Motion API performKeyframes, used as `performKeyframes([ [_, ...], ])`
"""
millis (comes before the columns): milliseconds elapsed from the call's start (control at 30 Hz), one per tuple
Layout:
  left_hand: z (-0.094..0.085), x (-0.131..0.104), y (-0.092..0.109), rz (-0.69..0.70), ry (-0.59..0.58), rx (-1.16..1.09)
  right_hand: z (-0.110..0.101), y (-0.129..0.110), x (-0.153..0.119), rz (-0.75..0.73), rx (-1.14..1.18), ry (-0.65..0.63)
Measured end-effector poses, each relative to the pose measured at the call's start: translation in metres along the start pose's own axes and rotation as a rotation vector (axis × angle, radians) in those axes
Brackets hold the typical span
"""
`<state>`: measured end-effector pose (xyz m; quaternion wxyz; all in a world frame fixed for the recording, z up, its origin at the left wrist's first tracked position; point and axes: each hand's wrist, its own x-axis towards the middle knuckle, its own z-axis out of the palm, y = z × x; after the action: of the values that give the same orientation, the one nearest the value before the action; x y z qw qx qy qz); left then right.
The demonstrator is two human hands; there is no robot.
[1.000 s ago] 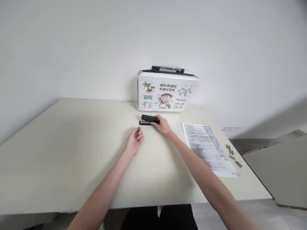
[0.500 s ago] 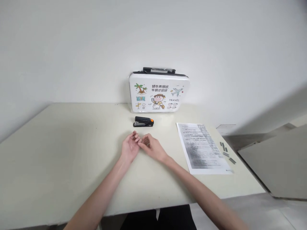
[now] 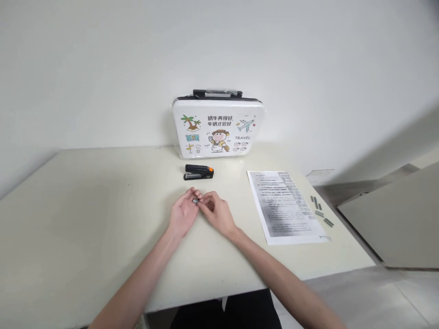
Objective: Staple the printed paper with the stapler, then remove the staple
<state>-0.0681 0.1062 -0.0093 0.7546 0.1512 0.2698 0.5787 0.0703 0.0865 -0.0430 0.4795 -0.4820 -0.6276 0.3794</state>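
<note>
Near the middle of the table, my left hand (image 3: 183, 212) is turned palm up with its fingers curled round a small grey staple strip (image 3: 195, 200). My right hand (image 3: 217, 212) meets it from the right, thumb and forefinger pinched at the strip's edge. Part of the strip is covered by fingers. Just beyond both hands lies a black stapler (image 3: 199, 172) with an orange button at its right end, touched by neither hand.
Against the wall stands a white case (image 3: 219, 128) with cartoon prints and a black handle. To the right lies a printed sheet (image 3: 284, 208). Several loose staple strips (image 3: 319, 213) rest beside it, near the table's right edge.
The staple strip now shows between my hands, where fingers hid it before. Both hands stay close together. The whole view has shifted slightly.
</note>
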Motion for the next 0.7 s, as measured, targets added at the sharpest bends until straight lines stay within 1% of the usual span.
performKeyframes([
  [133, 0.004, -0.003, -0.001, 0.004, 0.031, 0.018, 0.002, -0.001, -0.002, 0.023, -0.001, 0.051],
  [300, 0.011, -0.009, 0.001, -0.022, -0.079, 0.048, 0.001, -0.005, -0.004, 0.024, -0.030, 0.094],
  [467, 0.012, -0.010, 0.002, -0.033, -0.101, 0.093, -0.001, -0.006, -0.004, -0.027, -0.146, 0.057],
  [567, 0.010, -0.008, 0.003, -0.037, -0.081, 0.095, 0.000, -0.008, -0.003, -0.034, -0.149, 0.062],
  [633, 0.008, -0.007, 0.004, -0.046, -0.037, 0.072, -0.001, -0.010, -0.004, -0.022, -0.125, 0.078],
  [700, 0.005, -0.005, 0.005, -0.047, 0.026, 0.035, -0.006, -0.015, -0.008, -0.003, -0.093, 0.094],
])
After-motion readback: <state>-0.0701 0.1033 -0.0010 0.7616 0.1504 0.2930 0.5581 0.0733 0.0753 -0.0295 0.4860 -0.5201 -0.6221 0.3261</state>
